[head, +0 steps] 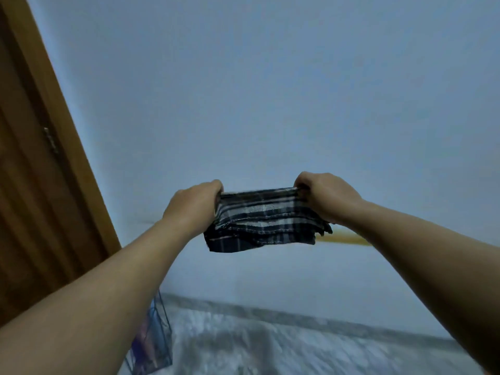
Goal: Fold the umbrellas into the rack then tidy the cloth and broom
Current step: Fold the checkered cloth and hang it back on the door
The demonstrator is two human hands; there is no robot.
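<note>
Both hands are up in front of the pale blue wall, and between them hangs a dark blue and white checked cloth. The left hand pinches the cloth's top left corner, and the right hand pinches the top right corner. Each grip is closed tight on the cloth. The top edge runs almost straight from one grip to the other, and the rest droops below in a few layers — it looks partly folded. Holding it by two corners likely lets the cloth hang flat, so it can be folded neatly.

Just past the right grip, low and behind the cloth, a blurry yellow stick shows against the wall. It may be the broom handle, but I cannot tell. Far below the left grip, by the brown wooden door, stands a thin wire rack with colourful things inside — maybe the umbrellas. It sits on the grey speckled floor.
</note>
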